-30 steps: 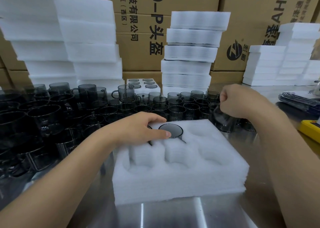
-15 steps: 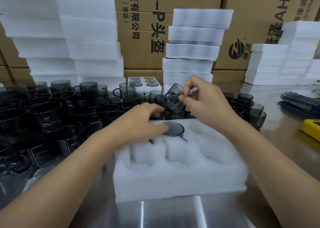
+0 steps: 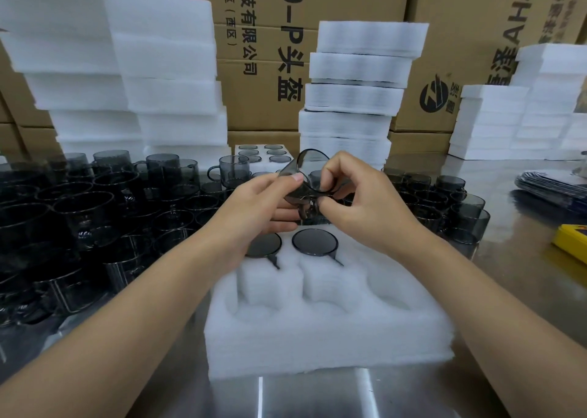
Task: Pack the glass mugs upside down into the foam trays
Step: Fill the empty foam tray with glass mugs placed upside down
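Observation:
A white foam tray [image 3: 327, 328] with round pockets lies in front of me on the steel table. Two smoky glass mugs sit upside down in its far row, the left mug [image 3: 265, 246] partly behind my wrist and the middle mug [image 3: 314, 242] beside it. Above them both hands hold a third grey glass mug [image 3: 305, 171], tilted. My left hand [image 3: 263, 208] grips its side with the thumb on the rim. My right hand [image 3: 359, 201] pinches its lower part near the handle.
Many loose grey mugs [image 3: 95, 214] crowd the table to the left and behind the tray, with more on the right [image 3: 457, 208]. Stacks of foam trays [image 3: 352, 100] and cardboard boxes [image 3: 263, 52] stand behind. A yellow object [image 3: 571, 243] lies at the right edge.
My left hand rose off the packed mug in the tray and joined my right hand on the third mug, which now sits centred over the tray's far row.

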Action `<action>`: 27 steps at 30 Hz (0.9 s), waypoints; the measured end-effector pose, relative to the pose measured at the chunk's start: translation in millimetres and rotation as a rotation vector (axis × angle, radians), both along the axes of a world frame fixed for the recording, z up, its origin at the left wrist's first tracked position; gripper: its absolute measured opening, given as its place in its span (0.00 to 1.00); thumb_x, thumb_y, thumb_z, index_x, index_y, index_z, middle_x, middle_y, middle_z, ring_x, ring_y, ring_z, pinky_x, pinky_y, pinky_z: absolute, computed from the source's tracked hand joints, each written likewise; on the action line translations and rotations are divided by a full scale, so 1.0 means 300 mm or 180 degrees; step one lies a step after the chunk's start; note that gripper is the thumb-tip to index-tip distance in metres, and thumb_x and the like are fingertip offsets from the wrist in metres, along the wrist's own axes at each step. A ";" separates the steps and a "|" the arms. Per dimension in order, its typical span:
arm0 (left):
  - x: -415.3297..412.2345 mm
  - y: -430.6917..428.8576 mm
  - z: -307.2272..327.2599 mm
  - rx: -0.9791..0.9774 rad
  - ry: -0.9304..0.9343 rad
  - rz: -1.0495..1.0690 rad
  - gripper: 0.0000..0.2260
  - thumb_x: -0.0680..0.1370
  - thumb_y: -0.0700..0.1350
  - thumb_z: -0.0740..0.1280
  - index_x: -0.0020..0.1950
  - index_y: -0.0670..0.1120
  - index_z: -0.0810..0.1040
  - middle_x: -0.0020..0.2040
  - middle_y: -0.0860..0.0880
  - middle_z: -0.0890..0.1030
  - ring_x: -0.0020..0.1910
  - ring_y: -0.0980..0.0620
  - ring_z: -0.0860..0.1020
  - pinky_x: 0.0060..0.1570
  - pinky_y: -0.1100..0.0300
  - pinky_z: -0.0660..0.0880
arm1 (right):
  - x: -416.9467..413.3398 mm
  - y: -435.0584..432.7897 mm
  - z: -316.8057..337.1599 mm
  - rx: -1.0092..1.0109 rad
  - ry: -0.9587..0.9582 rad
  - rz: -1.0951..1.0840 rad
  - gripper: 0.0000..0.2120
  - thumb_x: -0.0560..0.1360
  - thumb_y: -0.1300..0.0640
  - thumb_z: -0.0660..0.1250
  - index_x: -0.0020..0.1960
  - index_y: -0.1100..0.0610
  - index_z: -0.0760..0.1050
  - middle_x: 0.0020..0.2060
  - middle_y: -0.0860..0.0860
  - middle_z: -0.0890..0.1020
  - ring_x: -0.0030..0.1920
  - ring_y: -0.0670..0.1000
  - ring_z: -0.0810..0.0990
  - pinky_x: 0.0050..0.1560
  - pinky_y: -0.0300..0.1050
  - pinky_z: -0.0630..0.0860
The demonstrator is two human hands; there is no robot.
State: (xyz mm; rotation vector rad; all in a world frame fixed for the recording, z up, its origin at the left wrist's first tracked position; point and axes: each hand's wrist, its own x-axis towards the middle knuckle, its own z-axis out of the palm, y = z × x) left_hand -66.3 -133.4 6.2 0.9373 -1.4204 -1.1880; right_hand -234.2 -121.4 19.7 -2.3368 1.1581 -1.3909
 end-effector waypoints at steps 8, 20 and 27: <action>0.004 0.000 -0.006 -0.0004 0.0060 0.0008 0.13 0.69 0.54 0.71 0.49 0.48 0.80 0.45 0.47 0.85 0.45 0.50 0.84 0.41 0.61 0.78 | 0.003 0.006 -0.004 -0.0063 0.0054 0.0063 0.10 0.68 0.58 0.67 0.47 0.50 0.72 0.46 0.45 0.76 0.50 0.49 0.75 0.53 0.47 0.73; 0.016 0.016 -0.004 -0.0006 0.0035 -0.0233 0.27 0.63 0.43 0.75 0.60 0.44 0.72 0.49 0.47 0.85 0.49 0.53 0.84 0.45 0.61 0.80 | -0.002 -0.013 -0.013 -0.0145 0.0422 0.0045 0.31 0.68 0.58 0.73 0.69 0.49 0.67 0.57 0.43 0.70 0.53 0.31 0.69 0.54 0.24 0.63; 0.013 0.024 0.000 -0.0166 -0.0223 -0.0410 0.22 0.68 0.44 0.76 0.60 0.47 0.75 0.50 0.49 0.85 0.51 0.54 0.83 0.51 0.59 0.80 | -0.019 -0.007 0.017 0.0041 0.0289 -0.0072 0.25 0.66 0.52 0.74 0.60 0.46 0.70 0.53 0.42 0.74 0.46 0.32 0.73 0.46 0.24 0.67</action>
